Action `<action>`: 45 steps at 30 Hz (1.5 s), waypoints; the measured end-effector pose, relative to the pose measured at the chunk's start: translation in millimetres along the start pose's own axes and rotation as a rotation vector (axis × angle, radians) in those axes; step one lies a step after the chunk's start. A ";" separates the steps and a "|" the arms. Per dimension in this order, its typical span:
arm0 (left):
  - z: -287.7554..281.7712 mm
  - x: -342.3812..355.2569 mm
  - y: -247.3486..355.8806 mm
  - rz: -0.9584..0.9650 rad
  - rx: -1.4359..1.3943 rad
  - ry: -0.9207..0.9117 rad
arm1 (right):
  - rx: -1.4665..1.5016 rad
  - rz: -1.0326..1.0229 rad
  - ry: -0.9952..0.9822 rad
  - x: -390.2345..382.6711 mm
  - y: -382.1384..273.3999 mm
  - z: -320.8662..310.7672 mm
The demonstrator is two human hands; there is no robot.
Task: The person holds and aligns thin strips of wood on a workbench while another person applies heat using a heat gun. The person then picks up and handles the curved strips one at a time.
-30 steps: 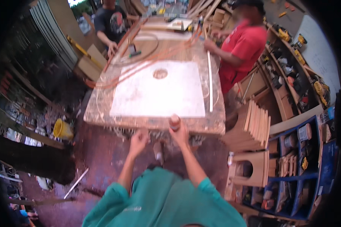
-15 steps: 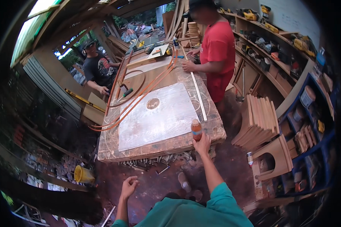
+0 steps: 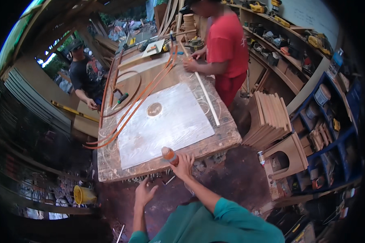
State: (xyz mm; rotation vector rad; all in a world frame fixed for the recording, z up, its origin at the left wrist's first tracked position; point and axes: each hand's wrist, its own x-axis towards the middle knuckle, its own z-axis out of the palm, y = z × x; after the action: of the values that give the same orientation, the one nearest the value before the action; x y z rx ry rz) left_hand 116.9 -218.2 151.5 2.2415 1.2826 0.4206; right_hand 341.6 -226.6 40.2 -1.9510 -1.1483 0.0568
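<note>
My right hand (image 3: pixel 183 166) is wrapped round a bottle of orange-brown stuff (image 3: pixel 170 155), its pale cap uppermost. It holds the bottle, tilted, over the near edge of the workbench (image 3: pixel 227 137). My left hand (image 3: pixel 143 196) is in the air just short of that edge, thumb apart from the fingers, with nothing in it. A whitish square panel (image 3: pixel 170 125) with a round patch of bare wood (image 3: pixel 154 109) lies flat on the bench beyond the bottle.
Long thin reddish strips (image 3: pixel 146 97) curve across the bench and overhang its left side. A person in red (image 3: pixel 227 44) at the right touches a pale strip (image 3: pixel 207 99); a person in dark clothes (image 3: pixel 85 75) stands left. Cut wooden panels (image 3: pixel 267 121) and blue shelves (image 3: pixel 328 133) stand right.
My right hand has carried the bottle leftward along the bench's near edge. My left hand has risen slightly, opening its fingers more. The view has shifted a little.
</note>
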 end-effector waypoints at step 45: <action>83.4 206.4 -95.5 0.013 -0.646 0.024 | -0.533 0.860 0.100 162.5 216.3 -129.2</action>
State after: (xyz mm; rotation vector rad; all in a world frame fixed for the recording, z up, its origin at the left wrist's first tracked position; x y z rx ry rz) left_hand 195.6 -23.6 30.5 1.6991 0.9599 0.7468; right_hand 641.2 -237.1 32.5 -2.7615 -0.1844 0.1129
